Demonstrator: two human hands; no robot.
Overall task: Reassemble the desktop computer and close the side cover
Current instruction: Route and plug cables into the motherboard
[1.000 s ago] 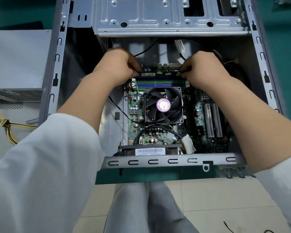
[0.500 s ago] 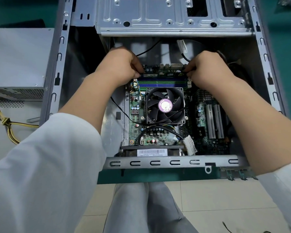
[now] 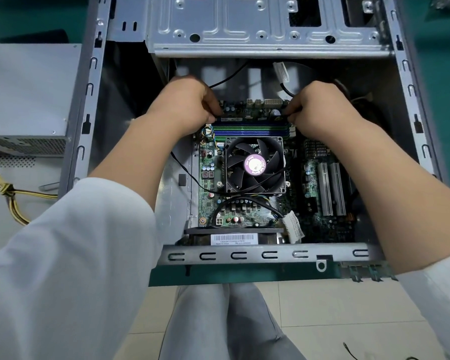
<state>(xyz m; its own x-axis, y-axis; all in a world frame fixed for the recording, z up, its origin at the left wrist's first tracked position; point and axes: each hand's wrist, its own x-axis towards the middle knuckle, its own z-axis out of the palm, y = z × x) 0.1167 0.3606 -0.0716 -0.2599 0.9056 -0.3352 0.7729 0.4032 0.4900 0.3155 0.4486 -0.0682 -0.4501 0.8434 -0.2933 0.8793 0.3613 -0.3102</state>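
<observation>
The open computer case (image 3: 257, 255) lies on its side on a green table, its motherboard (image 3: 211, 201) facing up. A memory stick (image 3: 252, 118) stands over the far RAM slot, just beyond the blue and green slots (image 3: 252, 128). My left hand (image 3: 190, 105) pinches its left end. Its right end is pinched by my right hand (image 3: 320, 110). The black CPU fan (image 3: 255, 165) with a pink label sits just in front of the slots.
A grey drive cage (image 3: 268, 27) spans the far end of the case. The power supply (image 3: 29, 97) with yellow and black cables (image 3: 8, 190) lies outside the case at left. White expansion slots (image 3: 331, 188) lie under my right forearm. A black cable (image 3: 229, 76) runs behind my hands.
Both hands stay on the ends of the memory stick, which sits a little lower against the slot. The view has shifted slightly; nothing else moved.
</observation>
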